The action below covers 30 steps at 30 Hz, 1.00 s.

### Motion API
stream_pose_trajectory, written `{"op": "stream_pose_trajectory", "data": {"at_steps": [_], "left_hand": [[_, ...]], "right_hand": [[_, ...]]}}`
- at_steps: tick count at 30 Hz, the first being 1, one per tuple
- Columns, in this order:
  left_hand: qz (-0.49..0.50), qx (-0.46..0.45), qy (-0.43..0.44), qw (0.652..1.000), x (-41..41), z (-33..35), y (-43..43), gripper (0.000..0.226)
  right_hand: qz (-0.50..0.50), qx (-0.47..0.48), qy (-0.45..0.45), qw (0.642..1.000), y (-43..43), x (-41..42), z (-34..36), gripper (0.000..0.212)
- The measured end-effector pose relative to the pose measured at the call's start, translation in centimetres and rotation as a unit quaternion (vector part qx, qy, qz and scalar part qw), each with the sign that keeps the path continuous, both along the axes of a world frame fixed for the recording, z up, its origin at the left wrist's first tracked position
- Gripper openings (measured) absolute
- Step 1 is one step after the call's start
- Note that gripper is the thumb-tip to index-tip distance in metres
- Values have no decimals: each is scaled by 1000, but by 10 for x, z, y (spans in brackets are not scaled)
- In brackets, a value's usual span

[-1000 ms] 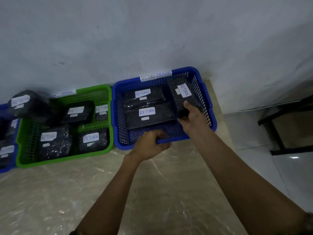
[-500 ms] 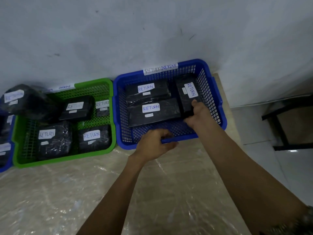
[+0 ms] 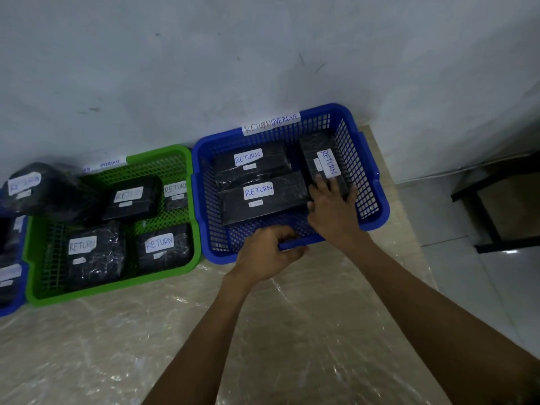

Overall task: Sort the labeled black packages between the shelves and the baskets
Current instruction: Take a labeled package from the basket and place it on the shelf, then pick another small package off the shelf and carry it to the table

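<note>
A blue basket (image 3: 377, 182) tagged RETURN OVERDUE stands on the floor against the wall. Inside lie three black packages labeled RETURN: two lengthwise (image 3: 251, 165) (image 3: 263, 203) and one (image 3: 318, 159) along the right wall. My right hand (image 3: 333, 209) lies on the near end of that right package, fingers spread flat over it. My left hand (image 3: 266, 252) grips the basket's front rim, fingers curled over the edge. A green basket (image 3: 117, 287) to the left holds several more RETURN packages.
Another blue basket (image 3: 11, 305) shows at the far left edge, with a bulky black bag (image 3: 43, 191) resting above it. A dark metal frame (image 3: 493, 206) stands at the right on white tiles. Shiny plastic sheeting covers the floor in front.
My right hand has flattened onto the right package, which has settled along the basket's wall. The left hand stays on the front rim. The view has shifted slightly.
</note>
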<state>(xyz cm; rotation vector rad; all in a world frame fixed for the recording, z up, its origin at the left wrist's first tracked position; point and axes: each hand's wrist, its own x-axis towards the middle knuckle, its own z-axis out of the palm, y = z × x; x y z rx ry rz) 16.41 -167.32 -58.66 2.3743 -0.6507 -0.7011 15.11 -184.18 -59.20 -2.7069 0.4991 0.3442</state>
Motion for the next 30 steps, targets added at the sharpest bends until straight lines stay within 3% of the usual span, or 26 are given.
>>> {"op": "stream_pose_trajectory", "data": {"at_steps": [6, 14, 19, 24, 30], "left_hand": [[1, -2, -1, 1000, 0, 0, -1, 30], [5, -13, 16, 1000, -3, 10, -3, 24], [31, -76, -22, 996, -13, 33, 6, 28], [83, -59, -58, 993, -46, 80, 37, 29], [152, -82, -94, 981, -140, 129, 97, 27]], "right_hand": [[0, 40, 39, 998, -1, 4, 0, 49], [2, 77, -40, 996, -7, -3, 24, 54], [37, 129, -160, 978, -2, -29, 57, 33], [78, 163, -161, 970, 12, -74, 97, 18], [151, 167, -129, 966, 51, -152, 133, 18]]}}
